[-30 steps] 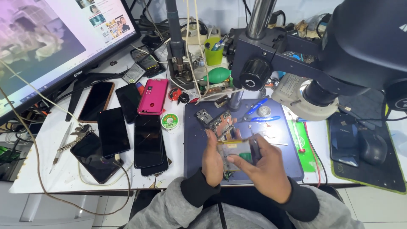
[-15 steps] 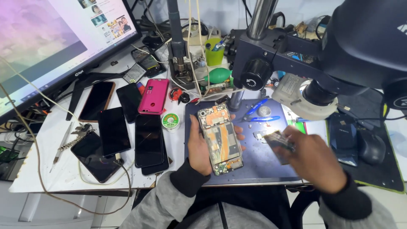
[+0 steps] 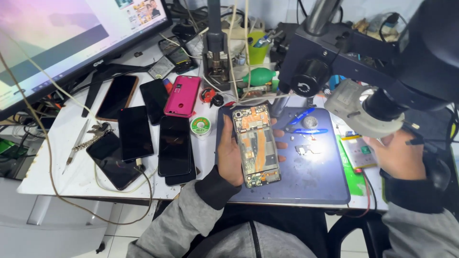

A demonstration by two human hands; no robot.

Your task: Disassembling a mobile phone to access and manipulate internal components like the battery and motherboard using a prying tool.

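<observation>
My left hand [image 3: 229, 157] grips an opened phone [image 3: 256, 143] by its edges, its back cover off and its orange and dark boards facing up. It hovers over the left part of a blue work mat [image 3: 311, 181]. My right hand [image 3: 399, 157] is far to the right, under the microscope's ring light [image 3: 358, 107]. Its fingertips are beside a flat pale part [image 3: 358, 152] that lies on a green strip at the mat's right edge. I cannot make out whether those fingers still pinch the part.
A big black microscope [image 3: 373, 57] overhangs the mat. Blue tweezers [image 3: 306, 130] and a small metal piece [image 3: 304, 150] lie on the mat. Left of it are a solder reel [image 3: 200, 126], a pink phone [image 3: 182, 95] and several dark phones [image 3: 174, 145]. A monitor [image 3: 62, 43] stands back left.
My right hand has carried the flat part from over the phone to the right edge of the mat. My left hand has stayed on the opened phone, which now shows fully.
</observation>
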